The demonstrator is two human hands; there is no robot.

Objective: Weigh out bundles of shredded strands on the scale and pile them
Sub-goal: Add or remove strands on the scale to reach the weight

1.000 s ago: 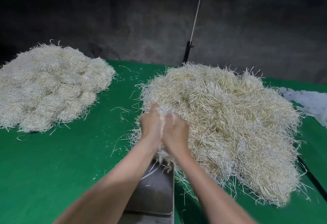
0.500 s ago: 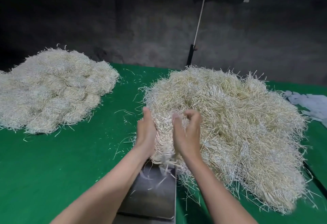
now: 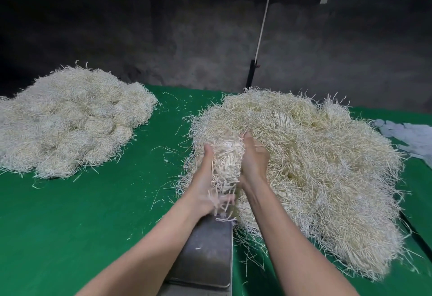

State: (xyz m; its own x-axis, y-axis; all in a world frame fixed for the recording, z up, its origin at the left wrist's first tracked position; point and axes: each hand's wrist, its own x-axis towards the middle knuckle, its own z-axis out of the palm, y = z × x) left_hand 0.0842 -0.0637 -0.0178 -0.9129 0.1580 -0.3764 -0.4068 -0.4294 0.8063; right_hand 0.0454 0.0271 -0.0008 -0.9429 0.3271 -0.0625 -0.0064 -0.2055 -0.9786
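A bundle of pale shredded strands [image 3: 226,163] is cupped between my left hand [image 3: 204,180] and my right hand [image 3: 253,162], held just above the far edge of the scale. The scale's grey metal pan [image 3: 205,253] lies on the green table in front of me with only a few stray strands on it. A big loose heap of strands [image 3: 311,162] spreads to the right of my hands. A second pile of rounded bundles [image 3: 70,120] sits at the far left.
The green table [image 3: 81,214] is dotted with stray strands between the two heaps. A crumpled pale cloth [image 3: 411,136] lies at the right edge. A white cord on a black post [image 3: 252,73] rises behind the table, before a dark wall.
My hands went from pressed together to apart, now cupping a thicker bundle of strands pulled from the big heap. The view tilted slightly downward.
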